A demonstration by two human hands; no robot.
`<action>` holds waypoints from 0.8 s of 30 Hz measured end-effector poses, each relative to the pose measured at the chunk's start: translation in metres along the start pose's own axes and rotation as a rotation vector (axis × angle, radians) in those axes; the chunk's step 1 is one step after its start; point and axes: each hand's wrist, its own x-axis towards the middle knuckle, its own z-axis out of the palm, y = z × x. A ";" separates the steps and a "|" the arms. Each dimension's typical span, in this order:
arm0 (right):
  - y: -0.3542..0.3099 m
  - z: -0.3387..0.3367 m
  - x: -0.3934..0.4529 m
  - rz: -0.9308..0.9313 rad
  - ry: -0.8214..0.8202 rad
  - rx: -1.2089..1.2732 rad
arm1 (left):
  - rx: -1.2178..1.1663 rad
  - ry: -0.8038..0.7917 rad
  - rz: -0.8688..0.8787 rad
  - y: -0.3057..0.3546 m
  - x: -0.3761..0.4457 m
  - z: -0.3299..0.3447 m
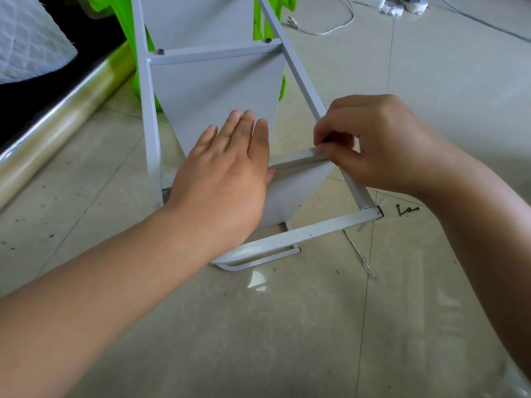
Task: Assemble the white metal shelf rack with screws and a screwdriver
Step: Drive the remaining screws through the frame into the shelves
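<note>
Left hand (227,179) flat on shelf (221,90); right hand (370,142) pinches screw (326,139) at rail (296,159). Keep shelf steady, start thread straight.

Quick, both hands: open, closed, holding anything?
Left hand: open, fingers straight, pressing flat on the white shelf panel.
Right hand: closed, fingertips pinching a small dark screw at the rack's side rail.

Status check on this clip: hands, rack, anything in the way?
Left hand flat on shelf panel. Right hand pinching a dark screw at rack rail. Screwdriver idle on floor. Nothing obstructing.
</note>
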 end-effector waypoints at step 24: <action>0.005 0.007 -0.003 0.075 0.124 0.274 | 0.049 -0.082 -0.042 0.002 0.007 -0.010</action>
